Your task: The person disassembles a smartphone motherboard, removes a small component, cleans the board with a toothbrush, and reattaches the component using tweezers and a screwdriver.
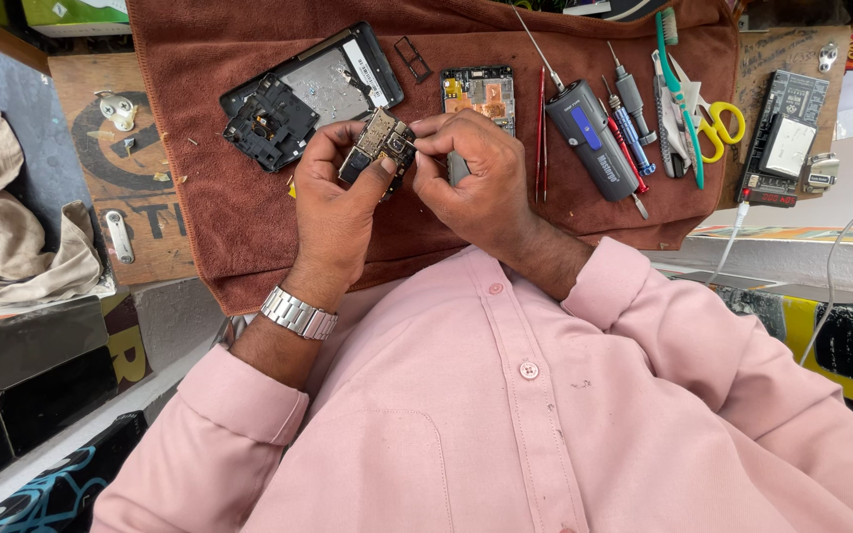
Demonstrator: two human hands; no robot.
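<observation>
A small phone circuit board [379, 144] is pinched between the fingers of the left hand [333, 202] and the right hand [476, 183], both closed on it, above the middle of the brown towel [249, 222]. An opened phone housing [308, 94] lies near the towel's far edge, a second board [479, 92] beside it, and screwdrivers [624, 123] toward the far right corner.

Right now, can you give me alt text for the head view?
Both hands, left hand and right hand, hold a small circuit board over a brown towel. An opened phone frame, electric screwdriver and scissors lie on it.
</observation>
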